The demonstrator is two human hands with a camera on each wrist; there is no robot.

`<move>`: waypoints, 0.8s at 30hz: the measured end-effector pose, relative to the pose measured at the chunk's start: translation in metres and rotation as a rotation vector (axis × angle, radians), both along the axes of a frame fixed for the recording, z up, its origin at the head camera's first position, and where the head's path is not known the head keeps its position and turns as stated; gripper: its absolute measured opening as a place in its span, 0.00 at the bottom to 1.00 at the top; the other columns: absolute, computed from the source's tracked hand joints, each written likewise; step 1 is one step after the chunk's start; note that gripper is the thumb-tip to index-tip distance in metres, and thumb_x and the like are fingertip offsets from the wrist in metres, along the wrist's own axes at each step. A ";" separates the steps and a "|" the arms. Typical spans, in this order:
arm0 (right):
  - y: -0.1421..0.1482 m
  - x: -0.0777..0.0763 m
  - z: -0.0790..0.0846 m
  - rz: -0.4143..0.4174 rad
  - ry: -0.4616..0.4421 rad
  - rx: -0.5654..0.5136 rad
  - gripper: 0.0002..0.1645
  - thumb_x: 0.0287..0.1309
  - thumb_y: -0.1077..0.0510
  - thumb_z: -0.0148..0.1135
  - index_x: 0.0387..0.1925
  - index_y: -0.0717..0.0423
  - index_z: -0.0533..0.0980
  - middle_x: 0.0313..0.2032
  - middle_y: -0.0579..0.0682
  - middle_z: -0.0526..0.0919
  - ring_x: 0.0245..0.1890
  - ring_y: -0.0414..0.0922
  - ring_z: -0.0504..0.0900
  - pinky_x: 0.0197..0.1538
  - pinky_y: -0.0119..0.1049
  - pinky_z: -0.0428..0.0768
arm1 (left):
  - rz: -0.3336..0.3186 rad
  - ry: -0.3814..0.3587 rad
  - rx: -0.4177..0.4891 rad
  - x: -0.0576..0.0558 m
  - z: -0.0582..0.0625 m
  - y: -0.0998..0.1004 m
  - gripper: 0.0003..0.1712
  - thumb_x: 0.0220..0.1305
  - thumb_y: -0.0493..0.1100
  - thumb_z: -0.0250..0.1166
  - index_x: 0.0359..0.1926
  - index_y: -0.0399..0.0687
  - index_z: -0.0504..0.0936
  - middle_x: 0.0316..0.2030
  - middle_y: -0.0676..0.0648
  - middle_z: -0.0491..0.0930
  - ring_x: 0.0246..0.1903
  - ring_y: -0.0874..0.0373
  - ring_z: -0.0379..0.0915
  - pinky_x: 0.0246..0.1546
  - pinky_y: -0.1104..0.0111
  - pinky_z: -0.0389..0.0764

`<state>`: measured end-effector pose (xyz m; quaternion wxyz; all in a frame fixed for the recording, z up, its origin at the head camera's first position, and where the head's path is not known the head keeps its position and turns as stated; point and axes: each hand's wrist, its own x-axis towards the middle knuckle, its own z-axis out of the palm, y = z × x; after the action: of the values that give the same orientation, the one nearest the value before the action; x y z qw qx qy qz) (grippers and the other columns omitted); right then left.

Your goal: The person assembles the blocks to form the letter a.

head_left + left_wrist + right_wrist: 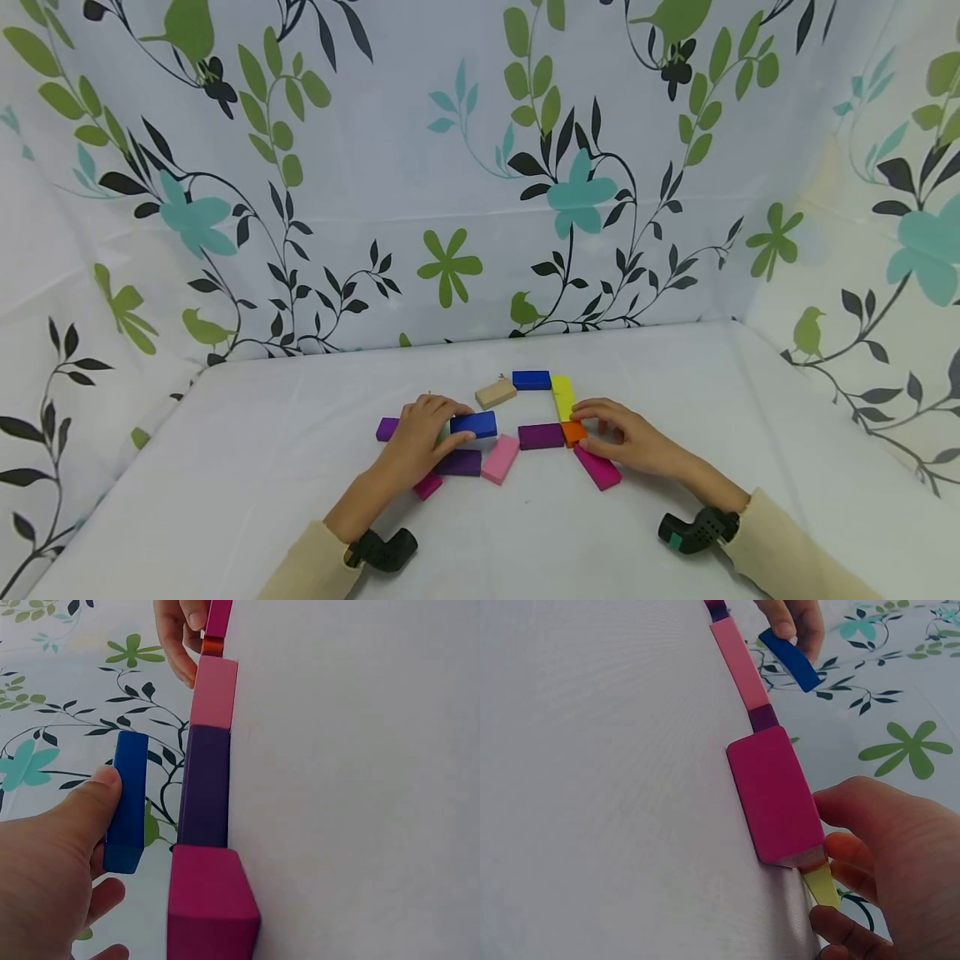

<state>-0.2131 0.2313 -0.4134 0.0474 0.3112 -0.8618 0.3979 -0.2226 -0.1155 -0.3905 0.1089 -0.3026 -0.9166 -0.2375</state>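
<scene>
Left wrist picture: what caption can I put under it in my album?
A left hand holds a blue block near a pink block and a purple block.

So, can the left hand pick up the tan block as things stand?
Probably not yet: the left hand is holding a blue block, though the tan block lies close by with its top uncovered.

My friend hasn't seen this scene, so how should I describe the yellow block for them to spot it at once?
On the white table, find the person's right hand, at the orange block. The yellow block runs away from the person, starting beside that orange block and ending near a blue block. Its colour sets it apart: no other block in view is yellow.
</scene>
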 end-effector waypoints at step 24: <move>-0.001 -0.001 0.002 0.002 -0.047 0.002 0.21 0.61 0.60 0.64 0.56 0.58 0.75 0.59 0.60 0.73 0.43 0.46 0.72 0.37 0.28 0.72 | -0.199 -0.077 0.025 0.023 0.002 0.001 0.18 0.69 0.51 0.59 0.56 0.50 0.78 0.52 0.49 0.77 0.56 0.52 0.68 0.57 0.48 0.66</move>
<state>-0.2139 0.2304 -0.4115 0.0266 0.3029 -0.8628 0.4040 -0.1993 -0.1145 -0.3881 0.0532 -0.3811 -0.8826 -0.2700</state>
